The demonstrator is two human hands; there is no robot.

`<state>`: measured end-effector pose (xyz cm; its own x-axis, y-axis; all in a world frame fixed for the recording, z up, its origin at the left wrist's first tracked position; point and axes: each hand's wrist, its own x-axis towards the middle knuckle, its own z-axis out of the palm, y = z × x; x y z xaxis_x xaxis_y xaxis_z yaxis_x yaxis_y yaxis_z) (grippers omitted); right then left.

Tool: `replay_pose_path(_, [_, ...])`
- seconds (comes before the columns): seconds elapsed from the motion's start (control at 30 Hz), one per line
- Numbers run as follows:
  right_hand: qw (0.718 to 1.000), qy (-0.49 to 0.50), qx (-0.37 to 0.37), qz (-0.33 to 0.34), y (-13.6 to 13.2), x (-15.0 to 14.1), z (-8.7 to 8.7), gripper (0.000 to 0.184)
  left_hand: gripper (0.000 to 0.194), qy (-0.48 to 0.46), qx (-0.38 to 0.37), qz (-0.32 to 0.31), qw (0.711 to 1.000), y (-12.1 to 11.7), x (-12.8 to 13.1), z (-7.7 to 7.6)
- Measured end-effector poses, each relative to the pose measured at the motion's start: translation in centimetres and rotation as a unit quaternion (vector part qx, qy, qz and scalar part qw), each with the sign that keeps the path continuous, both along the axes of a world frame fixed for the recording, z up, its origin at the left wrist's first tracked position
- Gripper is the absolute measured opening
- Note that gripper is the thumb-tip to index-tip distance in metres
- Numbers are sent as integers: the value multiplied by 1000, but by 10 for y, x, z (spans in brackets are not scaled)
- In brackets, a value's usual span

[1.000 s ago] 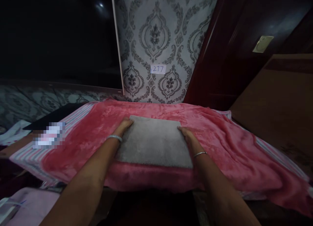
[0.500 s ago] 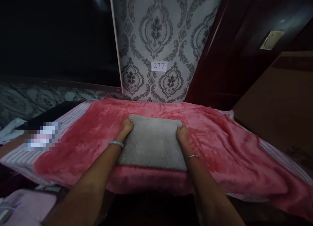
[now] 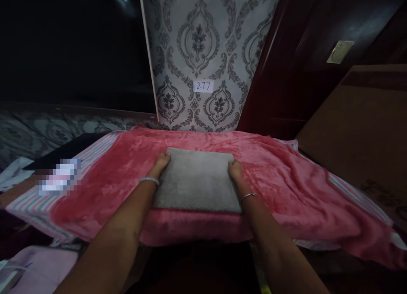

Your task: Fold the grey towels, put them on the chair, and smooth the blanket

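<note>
In the head view, the right hand [image 3: 235, 169] is more curled about the edge of the grey mat [image 3: 199, 179] than a second ago, and the mat's near edge looks shorter, its near right corner drawn inward. The mat keeps nearly the same place on the red blanket [image 3: 101, 192], which suggests a small adjustment in place rather than carrying. It lies flat toward the blanket's near edge, roughly midway between its left and right edges, with bare pile on both sides and beyond it. Each grip is closed on the mat: the left hand [image 3: 163, 161] holds its far left corner, the right hand its far right corner, so the mat's body stretches between them and back toward the wearer. Fingers beneath the mat cannot be made out.
</note>
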<state>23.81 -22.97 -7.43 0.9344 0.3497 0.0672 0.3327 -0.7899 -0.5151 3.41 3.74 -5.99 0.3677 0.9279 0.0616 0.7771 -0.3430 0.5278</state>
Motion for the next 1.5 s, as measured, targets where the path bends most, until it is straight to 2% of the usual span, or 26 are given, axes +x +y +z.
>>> replay_pose_path(0.1, [999, -28, -6, 27, 4, -14, 15, 54, 45, 11, 48, -54, 997, -13, -2, 17])
replay_pose_path(0.17, [993, -75, -17, 91, 15, -37, 22, 62, 56, 9, 92, -102, 990, -32, 0, 20])
replay_pose_path(0.23, [975, -121, -33, 184, 29, -65, 23, 63, 61, 25, 141, -176, 974, -56, 1, 13])
replay_pose_path(0.3, [955, -141, -51, 255, 41, -93, 16, 61, 61, 70, 170, -242, 953, -79, -1, 1])
replay_pose_path(0.37, [946, -135, -71, 285, 48, -112, 5, 59, 61, 127, 167, -269, 940, -94, -5, -11])
replay_pose_path(0.43, [945, -122, -86, 292, 49, -120, -5, 58, 62, 161, 149, -268, 938, -100, -8, -18])
replay_pose_path(0.6, [945, -111, -118, 284, 33, -104, -11, 63, 63, 171, 154, -269, 935, -97, -10, -19])
replay_pose_path(0.73, [951, -94, -158, 247, 4, -81, -12, 66, 63, 160, 151, -264, 939, -95, -8, -20])
replay_pose_path(0.9, [961, -77, -176, 200, -28, -63, -23, 67, 63, 139, 142, -271, 942, -94, -8, -21])
replay_pose_path(1.17, [968, -60, -164, 182, -32, -60, -29, 70, 63, 105, 114, -263, 952, -84, -10, -29])
replay_pose_path(1.27, [967, -40, -171, 184, -30, -56, -22, 68, 59, 113, 101, -269, 951, -71, -7, -25])
replay_pose_path(1.33, [967, -34, -169, 186, -23, -52, -11, 66, 55, 112, 108, -266, 951, -60, -3, -16])
replay_pose_path(1.5, [966, -92, -110, 214, 28, -47, 27, 63, 52, 94, 153, -251, 951, -37, 16, 7])
